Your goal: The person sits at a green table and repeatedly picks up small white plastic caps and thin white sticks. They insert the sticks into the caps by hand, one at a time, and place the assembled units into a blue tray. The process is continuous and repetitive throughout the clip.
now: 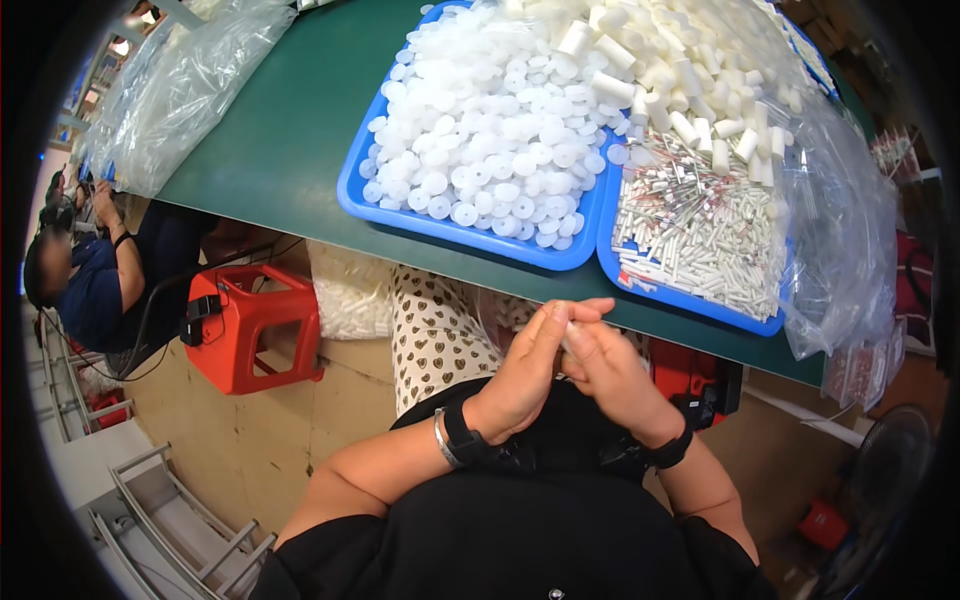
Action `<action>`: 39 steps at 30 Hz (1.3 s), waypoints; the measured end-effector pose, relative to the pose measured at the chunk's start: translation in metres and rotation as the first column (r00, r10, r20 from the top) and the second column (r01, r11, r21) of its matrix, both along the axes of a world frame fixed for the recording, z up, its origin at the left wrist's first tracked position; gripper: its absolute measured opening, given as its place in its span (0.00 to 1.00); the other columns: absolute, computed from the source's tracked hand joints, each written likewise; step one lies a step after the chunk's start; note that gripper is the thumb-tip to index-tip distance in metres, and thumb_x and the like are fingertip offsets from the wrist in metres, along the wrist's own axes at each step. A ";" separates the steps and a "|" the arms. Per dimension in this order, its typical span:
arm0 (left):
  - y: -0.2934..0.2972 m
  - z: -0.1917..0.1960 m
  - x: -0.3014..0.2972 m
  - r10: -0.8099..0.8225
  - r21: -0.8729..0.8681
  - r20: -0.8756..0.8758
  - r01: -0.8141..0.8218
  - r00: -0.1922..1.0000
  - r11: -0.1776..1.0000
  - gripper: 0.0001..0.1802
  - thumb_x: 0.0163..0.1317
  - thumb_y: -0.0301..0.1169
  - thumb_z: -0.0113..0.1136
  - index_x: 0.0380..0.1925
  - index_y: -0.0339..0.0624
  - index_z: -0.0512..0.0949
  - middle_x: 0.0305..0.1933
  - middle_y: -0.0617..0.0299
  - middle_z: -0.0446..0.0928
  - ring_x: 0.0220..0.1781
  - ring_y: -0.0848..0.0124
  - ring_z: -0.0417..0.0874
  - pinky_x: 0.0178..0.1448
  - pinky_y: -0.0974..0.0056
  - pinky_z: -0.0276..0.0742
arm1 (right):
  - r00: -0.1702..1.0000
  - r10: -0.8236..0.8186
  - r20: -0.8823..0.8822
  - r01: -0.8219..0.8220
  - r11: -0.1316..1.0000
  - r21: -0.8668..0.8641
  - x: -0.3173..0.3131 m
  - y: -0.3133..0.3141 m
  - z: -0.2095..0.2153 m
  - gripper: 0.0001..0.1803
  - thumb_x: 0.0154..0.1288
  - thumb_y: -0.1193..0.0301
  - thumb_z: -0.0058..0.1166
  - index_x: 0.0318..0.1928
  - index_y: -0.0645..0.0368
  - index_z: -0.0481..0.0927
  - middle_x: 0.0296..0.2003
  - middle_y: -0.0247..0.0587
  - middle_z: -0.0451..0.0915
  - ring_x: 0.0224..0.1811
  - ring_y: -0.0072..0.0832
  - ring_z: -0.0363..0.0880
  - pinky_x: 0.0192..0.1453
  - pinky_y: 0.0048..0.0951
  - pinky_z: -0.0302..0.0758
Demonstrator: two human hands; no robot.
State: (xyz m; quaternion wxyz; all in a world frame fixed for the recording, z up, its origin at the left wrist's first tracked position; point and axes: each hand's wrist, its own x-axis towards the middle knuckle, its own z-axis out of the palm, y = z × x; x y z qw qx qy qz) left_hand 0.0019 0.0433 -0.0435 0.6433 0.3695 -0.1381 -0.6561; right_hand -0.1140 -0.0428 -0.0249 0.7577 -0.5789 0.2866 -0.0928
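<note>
My left hand and my right hand are pressed together over my lap, just below the table's front edge. Between their fingertips shows a small white plastic piece, mostly hidden by the fingers. Both wrists wear dark bands, the left also a metal bangle. Directly above the hands, a blue tray holds several white round caps. Beside it a second blue tray holds several thin white tubes with red marks and thicker white cylinders.
The green table carries a clear plastic bag at its far left and another clear bag at the right. A red stool stands on the floor. Another person sits at the left. A bag of white parts lies under the table.
</note>
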 end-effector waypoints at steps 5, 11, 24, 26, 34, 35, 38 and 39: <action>0.009 -0.001 0.000 0.089 0.139 -0.028 -0.084 0.996 0.987 0.21 0.80 0.44 0.34 0.53 0.40 0.71 0.62 0.52 0.73 0.61 0.66 0.74 0.68 0.56 0.67 | 0.987 0.008 -0.160 -0.117 0.716 -0.688 0.002 0.015 -0.010 0.14 0.73 0.67 0.48 0.52 0.63 0.71 0.28 0.55 0.81 0.30 0.54 0.82 0.31 0.47 0.76; 0.024 0.001 0.033 0.063 0.264 0.311 -0.150 0.948 0.953 0.19 0.77 0.41 0.46 0.57 0.39 0.72 0.59 0.59 0.75 0.63 0.70 0.73 0.67 0.61 0.64 | 0.967 0.030 -0.253 -0.232 0.517 -0.824 -0.014 0.002 -0.038 0.21 0.69 0.63 0.56 0.54 0.65 0.69 0.26 0.49 0.81 0.28 0.50 0.82 0.29 0.47 0.77; -0.042 0.046 0.073 0.341 -0.341 0.935 0.018 -0.100 0.940 0.11 0.62 0.21 0.61 0.45 0.35 0.77 0.44 0.55 0.79 0.44 0.59 0.78 0.49 0.60 0.74 | 0.957 -0.277 -0.088 -0.093 -0.007 -0.996 0.009 -0.087 0.045 0.08 0.60 0.78 0.57 0.41 0.63 0.77 0.33 0.45 0.75 0.33 0.41 0.79 0.33 0.38 0.76; -0.061 0.041 0.073 0.370 -0.372 0.887 0.047 -0.275 0.927 0.14 0.57 0.19 0.62 0.45 0.35 0.77 0.44 0.53 0.77 0.43 0.55 0.76 0.47 0.58 0.74 | 0.939 -0.296 -0.177 -0.196 -0.036 -0.980 0.009 -0.096 0.037 0.07 0.59 0.79 0.57 0.39 0.63 0.76 0.34 0.46 0.76 0.36 0.42 0.80 0.35 0.38 0.76; -0.068 0.035 0.079 0.290 -0.294 0.923 0.023 -0.254 0.956 0.13 0.56 0.18 0.61 0.42 0.35 0.76 0.39 0.53 0.75 0.42 0.57 0.76 0.45 0.58 0.73 | 0.963 -0.268 -0.008 0.018 0.095 -0.995 -0.001 -0.093 0.041 0.03 0.61 0.83 0.55 0.36 0.66 0.77 0.38 0.46 0.78 0.37 0.36 0.82 0.38 0.32 0.78; -0.068 0.035 0.080 0.293 -0.293 0.921 0.037 -0.256 0.955 0.12 0.56 0.18 0.61 0.42 0.36 0.75 0.38 0.53 0.75 0.41 0.58 0.76 0.44 0.59 0.73 | 0.959 -0.281 0.033 0.090 0.192 -0.977 -0.005 -0.089 0.046 0.03 0.63 0.83 0.54 0.37 0.66 0.76 0.38 0.46 0.79 0.37 0.34 0.83 0.39 0.30 0.79; -0.064 0.041 0.072 0.327 -0.320 0.936 -0.069 0.132 0.945 0.10 0.62 0.21 0.61 0.44 0.36 0.76 0.37 0.58 0.76 0.39 0.67 0.77 0.44 0.65 0.73 | 0.900 -0.382 0.212 0.426 0.662 -0.616 -0.012 -0.073 0.052 0.03 0.70 0.81 0.50 0.42 0.66 0.75 0.40 0.45 0.80 0.39 0.30 0.84 0.40 0.26 0.81; -0.062 0.045 0.067 0.279 -0.253 0.847 -0.118 0.452 0.960 0.10 0.64 0.23 0.61 0.45 0.36 0.76 0.38 0.59 0.77 0.38 0.70 0.77 0.44 0.67 0.73 | 0.858 -0.446 0.254 0.512 0.776 -0.368 -0.014 -0.067 0.052 0.04 0.72 0.80 0.49 0.44 0.66 0.74 0.41 0.44 0.81 0.39 0.29 0.85 0.41 0.25 0.81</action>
